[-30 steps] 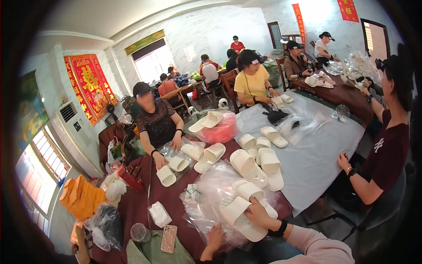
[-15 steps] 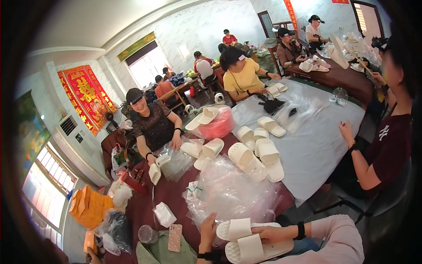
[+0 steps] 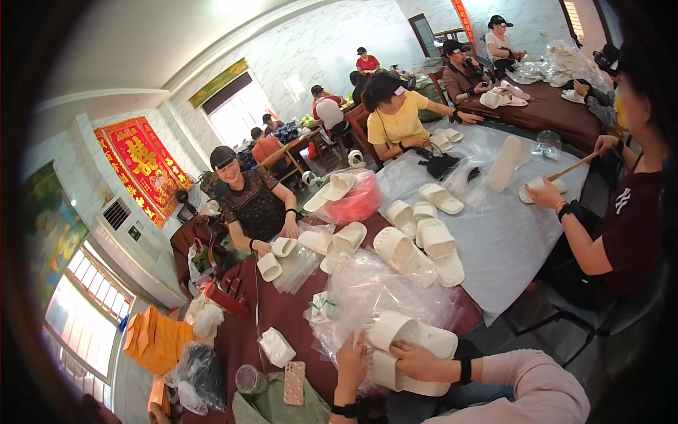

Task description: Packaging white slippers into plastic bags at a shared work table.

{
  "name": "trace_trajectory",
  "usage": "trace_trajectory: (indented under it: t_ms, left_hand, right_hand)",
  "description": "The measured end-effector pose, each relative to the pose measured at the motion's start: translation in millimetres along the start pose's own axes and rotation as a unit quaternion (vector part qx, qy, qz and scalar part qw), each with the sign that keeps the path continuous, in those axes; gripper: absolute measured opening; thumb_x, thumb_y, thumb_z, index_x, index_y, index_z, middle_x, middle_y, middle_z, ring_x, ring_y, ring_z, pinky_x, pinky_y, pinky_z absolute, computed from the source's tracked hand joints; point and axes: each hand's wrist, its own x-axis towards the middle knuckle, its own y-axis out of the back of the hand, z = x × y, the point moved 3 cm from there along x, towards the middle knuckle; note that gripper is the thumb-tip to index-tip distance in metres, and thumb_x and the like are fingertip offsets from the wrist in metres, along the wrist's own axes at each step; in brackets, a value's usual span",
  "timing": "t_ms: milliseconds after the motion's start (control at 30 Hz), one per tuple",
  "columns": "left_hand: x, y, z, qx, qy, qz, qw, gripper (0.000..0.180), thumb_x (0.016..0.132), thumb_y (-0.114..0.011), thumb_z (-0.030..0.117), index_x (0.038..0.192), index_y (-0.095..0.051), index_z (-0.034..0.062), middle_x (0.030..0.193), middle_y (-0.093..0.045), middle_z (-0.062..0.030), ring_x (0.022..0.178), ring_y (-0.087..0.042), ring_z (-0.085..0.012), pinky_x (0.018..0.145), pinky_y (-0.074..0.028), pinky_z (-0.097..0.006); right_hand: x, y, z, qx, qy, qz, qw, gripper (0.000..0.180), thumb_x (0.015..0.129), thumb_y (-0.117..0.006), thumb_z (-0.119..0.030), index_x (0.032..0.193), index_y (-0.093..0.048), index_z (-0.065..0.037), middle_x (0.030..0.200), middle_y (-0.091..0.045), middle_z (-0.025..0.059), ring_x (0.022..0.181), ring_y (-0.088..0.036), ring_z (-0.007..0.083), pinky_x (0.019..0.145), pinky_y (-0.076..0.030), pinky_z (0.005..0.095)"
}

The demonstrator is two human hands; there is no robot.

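A pair of cream slide slippers [image 3: 422,337] lies side by side over the stack of clear plastic bags [image 3: 357,279] at the near edge of the table. My right hand [image 3: 418,362] grips the pair from the right, its fingers at the straps and partly hidden there. Upright by the toe ends, my left hand [image 3: 351,362] has its fingers stretched out, close to or touching the slippers and the plastic. Whether it pinches a bag's edge is hard to see. More cream slippers [image 3: 404,256] rest just beyond the bags.
A phone [image 3: 294,383], a clear cup [image 3: 251,379] and a white packet [image 3: 276,346] are at my left, with green cloth [image 3: 275,404] below. Across the table a person [image 3: 251,205] handles slippers. At right another person [image 3: 607,219] holds a slipper and a stick.
My hands have moved the slipper pair up and onto the plastic bags. The person opposite has set slippers down, and the one at right now holds a slipper.
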Motion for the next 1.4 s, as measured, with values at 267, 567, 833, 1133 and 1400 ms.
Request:
trace_trajectory:
  t_ms: [267, 567, 833, 1133, 1400]
  left_hand:
    - [-3.5, -18.2, -6.8, -0.087, 0.023, 0.062, 0.994, 0.039, 0.092, -0.046, 0.011, 0.129, -0.047, -0.0002, 0.132, -0.044, -0.0267, 0.117, -0.044, -0.0462, 0.099, -0.033, -0.052]
    - [-14.8, -48.7, -4.4, -0.065, 0.024, 0.037, 0.997, 0.045, 0.091, -0.048, 0.011, 0.135, -0.044, 0.0114, 0.136, -0.041, -0.0251, 0.120, -0.038, -0.0504, 0.102, -0.030, -0.051]
    - [-39.6, -47.9, 5.0, 0.117, 0.135, 0.026, 0.984, 0.050, 0.090, -0.048, 0.017, 0.138, -0.039, 0.0080, 0.144, -0.032, -0.0210, 0.132, -0.026, -0.0446, 0.108, -0.019, -0.053]
    - [-58.0, -52.6, -17.1, 0.068, 0.234, 0.132, 0.961, 0.050, 0.092, -0.042, 0.008, 0.140, -0.032, -0.0007, 0.143, -0.023, -0.0322, 0.133, -0.023, -0.0449, 0.109, -0.021, -0.048]
    - [-37.5, -28.1, 26.3, -0.051, 0.224, 0.165, 0.959, 0.046, 0.094, -0.038, 0.006, 0.140, -0.034, 0.0023, 0.142, -0.022, -0.0335, 0.133, -0.023, -0.0458, 0.108, -0.022, -0.047]
  right_hand:
    - [25.0, -17.7, -2.6, -0.012, -0.023, -0.033, 0.999, 0.019, 0.069, -0.057, -0.011, 0.080, -0.066, 0.002, 0.112, -0.052, 0.0158, 0.109, -0.050, 0.0307, 0.097, -0.040, 0.0365]
    - [42.3, -88.4, 32.2, -0.071, -0.091, 0.032, 0.993, 0.022, 0.073, -0.056, -0.018, 0.081, -0.065, -0.001, 0.117, -0.052, 0.0179, 0.113, -0.047, 0.0313, 0.094, -0.039, 0.0370]
    - [42.0, -101.2, 50.9, 0.048, -0.140, 0.017, 0.989, 0.030, 0.070, -0.061, -0.021, 0.094, -0.066, -0.003, 0.126, -0.050, 0.0203, 0.127, -0.039, 0.0340, 0.105, -0.031, 0.0436]
    - [42.1, -97.1, 46.9, 0.028, -0.135, 0.070, 0.988, 0.021, 0.075, -0.058, -0.017, 0.084, -0.066, 0.000, 0.126, -0.050, 0.0208, 0.125, -0.040, 0.0352, 0.105, -0.029, 0.0460]
    - [44.4, -65.1, 26.3, 0.023, -0.244, 0.018, 0.969, 0.029, 0.074, -0.059, -0.017, 0.094, -0.064, 0.003, 0.127, -0.046, 0.0286, 0.121, -0.042, 0.0388, 0.104, -0.028, 0.0486]
